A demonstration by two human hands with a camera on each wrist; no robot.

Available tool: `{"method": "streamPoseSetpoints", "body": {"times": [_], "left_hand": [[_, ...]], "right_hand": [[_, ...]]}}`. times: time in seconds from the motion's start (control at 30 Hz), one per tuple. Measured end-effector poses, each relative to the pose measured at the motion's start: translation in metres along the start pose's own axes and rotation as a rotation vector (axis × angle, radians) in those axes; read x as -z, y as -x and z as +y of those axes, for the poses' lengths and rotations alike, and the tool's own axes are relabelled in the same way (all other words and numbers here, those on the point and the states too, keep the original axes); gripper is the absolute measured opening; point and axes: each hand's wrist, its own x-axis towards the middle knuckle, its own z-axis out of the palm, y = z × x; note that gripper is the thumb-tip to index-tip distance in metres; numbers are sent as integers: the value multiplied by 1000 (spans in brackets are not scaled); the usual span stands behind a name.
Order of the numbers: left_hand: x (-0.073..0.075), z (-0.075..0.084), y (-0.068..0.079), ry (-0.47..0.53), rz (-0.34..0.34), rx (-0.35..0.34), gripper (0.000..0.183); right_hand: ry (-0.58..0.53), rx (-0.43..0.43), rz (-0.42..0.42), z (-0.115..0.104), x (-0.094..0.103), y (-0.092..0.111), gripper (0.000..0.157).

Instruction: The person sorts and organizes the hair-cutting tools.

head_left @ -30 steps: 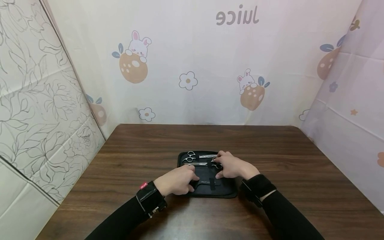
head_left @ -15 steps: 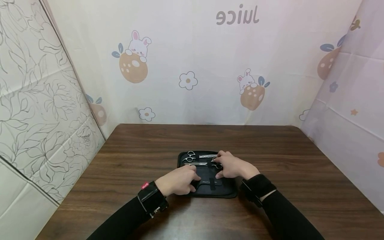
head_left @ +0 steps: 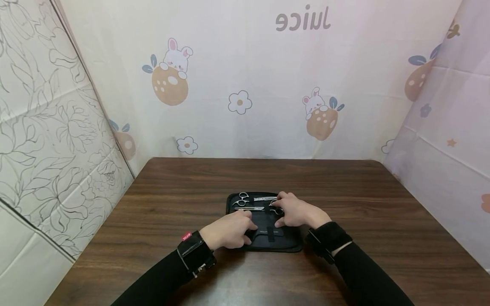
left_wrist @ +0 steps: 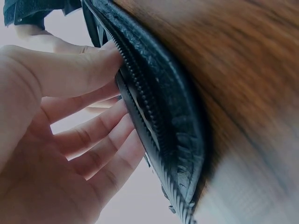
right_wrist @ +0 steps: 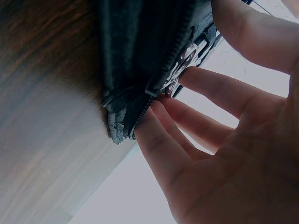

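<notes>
A black zip case (head_left: 294, 246) lies open on the wooden table. Across its upper part lie silver scissors (head_left: 242, 202), their blades to the right. A second pair of scissors (head_left: 254, 208) points left, its handles under my right fingers. Lower down, a black comb (head_left: 264, 233) with small pale lettering passes under a strap (head_left: 271, 234). My left hand (head_left: 229, 230) holds the comb's left end between thumb and fingers. My right hand (head_left: 300, 212) rests on the case with fingers spread, fingertips right at the scissor handles in the right wrist view.
Bare brown table (head_left: 183, 182) surrounds the case on all sides. Behind it hangs a pale curtain (head_left: 237, 55) printed with rabbits and fruit. A flower-patterned panel (head_left: 57, 148) stands at the left, and another curtain (head_left: 451, 178) at the right.
My left hand has slid slightly to the right, and the comb has shifted a little further right under its strap. The right hand and the scissors have stayed put.
</notes>
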Motion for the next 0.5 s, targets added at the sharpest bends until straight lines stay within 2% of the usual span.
{"method": "streamPoseSetpoints", "body": {"times": [0.5], "left_hand": [[0,3,-3,-5,-4,0,36]], "right_hand": [[0,0,-7,-1,1,-1,59]]}}
